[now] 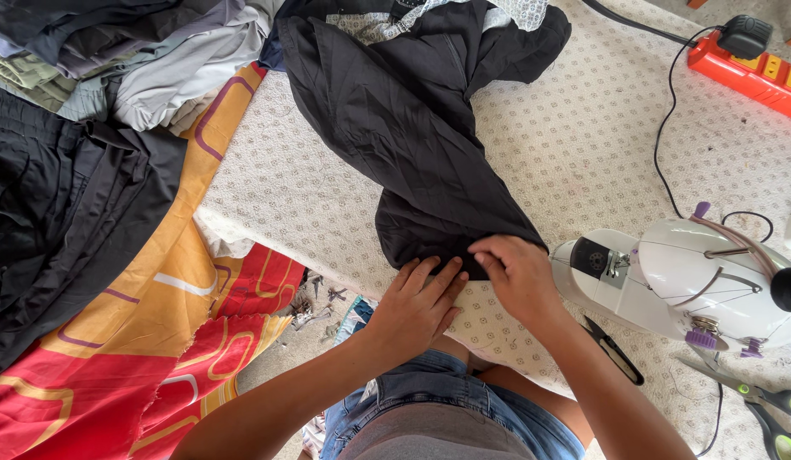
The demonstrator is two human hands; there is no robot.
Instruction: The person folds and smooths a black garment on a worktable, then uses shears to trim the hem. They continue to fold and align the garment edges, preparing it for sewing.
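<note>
left hand (415,308): flat, palm down, fingers spread narrow and straight, pressing the near hem of the black woven fabric garment (412,128); grips nothing
right hand (521,274): just beside the left, fingers curled and pinching the same hem edge
garment: lies across the middle of the table (583,145), running from the far edge down to the near edge, twisted and creased; its end sits under both hands at the near edge
table: covered with a cream patterned cloth
sewing machine: small white plastic sewing machine with purple knobs (685,281) at the right edge, just beside the right hand, needle end facing the hem
scissors: black-handled snips (614,349) near the right forearm; green-and-black handled scissors (766,409) at the near right corner
power strip: orange power strip (757,68) at the far right corner with a black plug, black cable (664,128) trailing toward the machine
left side: orange and red printed cloth (131,341) hanging off the left edge, black cloth heap (55,213) on it, pile of folded grey and green garments (114,60) at the far left corner
in the way: nothing between hands and hem; machine crowds the right
</note>
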